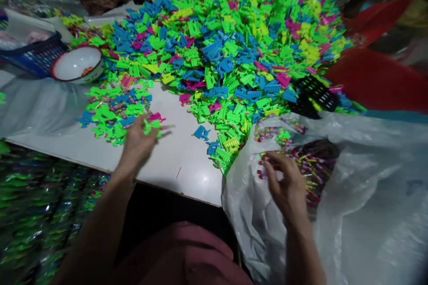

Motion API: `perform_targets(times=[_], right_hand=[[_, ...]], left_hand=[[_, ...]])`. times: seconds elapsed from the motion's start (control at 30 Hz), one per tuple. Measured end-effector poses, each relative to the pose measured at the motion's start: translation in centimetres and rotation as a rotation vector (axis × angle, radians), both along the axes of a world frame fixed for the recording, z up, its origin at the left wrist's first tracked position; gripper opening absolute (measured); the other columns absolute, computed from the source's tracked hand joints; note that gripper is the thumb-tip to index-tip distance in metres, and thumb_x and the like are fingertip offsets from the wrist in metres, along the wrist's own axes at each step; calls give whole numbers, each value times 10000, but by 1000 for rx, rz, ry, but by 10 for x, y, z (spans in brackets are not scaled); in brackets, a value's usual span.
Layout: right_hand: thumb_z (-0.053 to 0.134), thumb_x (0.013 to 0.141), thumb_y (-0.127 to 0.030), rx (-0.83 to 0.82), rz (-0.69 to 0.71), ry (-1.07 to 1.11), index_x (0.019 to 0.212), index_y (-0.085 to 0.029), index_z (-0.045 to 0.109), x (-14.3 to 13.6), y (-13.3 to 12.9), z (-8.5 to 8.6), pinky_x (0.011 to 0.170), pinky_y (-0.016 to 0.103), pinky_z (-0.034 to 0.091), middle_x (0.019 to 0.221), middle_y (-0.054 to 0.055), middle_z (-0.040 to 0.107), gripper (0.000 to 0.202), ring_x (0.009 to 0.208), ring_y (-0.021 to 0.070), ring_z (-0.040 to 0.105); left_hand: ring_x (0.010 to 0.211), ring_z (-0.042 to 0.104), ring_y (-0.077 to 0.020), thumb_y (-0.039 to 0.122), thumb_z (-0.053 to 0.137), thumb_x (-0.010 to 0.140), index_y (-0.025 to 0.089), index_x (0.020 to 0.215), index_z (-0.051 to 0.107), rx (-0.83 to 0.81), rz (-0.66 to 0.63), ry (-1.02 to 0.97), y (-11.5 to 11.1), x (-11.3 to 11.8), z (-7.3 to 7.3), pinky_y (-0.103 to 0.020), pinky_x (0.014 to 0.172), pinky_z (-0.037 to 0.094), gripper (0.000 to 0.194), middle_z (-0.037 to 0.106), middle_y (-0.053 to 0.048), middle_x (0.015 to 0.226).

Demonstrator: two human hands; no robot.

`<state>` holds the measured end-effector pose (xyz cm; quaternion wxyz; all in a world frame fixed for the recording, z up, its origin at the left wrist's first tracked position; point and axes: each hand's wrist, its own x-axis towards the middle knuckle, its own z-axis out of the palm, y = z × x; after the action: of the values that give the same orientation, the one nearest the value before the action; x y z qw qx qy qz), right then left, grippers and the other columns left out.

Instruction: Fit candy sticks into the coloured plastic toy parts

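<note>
Above the white desk (pixel 169 160), the left hand (pixel 137 146) pinches a green piece (pixel 152 128), while the right hand (pixel 290 182) curls nearest the thin colourful pieces (pixel 312 164), mostly to its right inside the bag (pixel 371 160), its grip unclear.

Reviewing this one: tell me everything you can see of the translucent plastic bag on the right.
The plastic bag is whitish, translucent and thin-looking, its film glossy and heavily creased. It slumps at the right of the white tabletop, next to the heap of plastic pieces, with its mouth open. Many slim multicoloured sticks show in the opening, and a bright green piece shows near its far side. The right hand is over the opening; whether it touches the film is unclear.
</note>
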<state>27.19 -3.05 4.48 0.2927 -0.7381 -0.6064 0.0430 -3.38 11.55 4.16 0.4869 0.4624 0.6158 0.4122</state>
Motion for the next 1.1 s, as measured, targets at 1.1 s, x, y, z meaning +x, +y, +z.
perform_targets(times=[1.1], right_hand=[[506,878,-413,-182,280,295,945,-206,619,-77,69,12,586,277,449,726,24,644,245,615,161,590]], left_hand=[[630,599,-113,162,700,676,141,1005,573,-335,-172,-659,-21,73,-15,-223,550,493,353,646,-37,821]])
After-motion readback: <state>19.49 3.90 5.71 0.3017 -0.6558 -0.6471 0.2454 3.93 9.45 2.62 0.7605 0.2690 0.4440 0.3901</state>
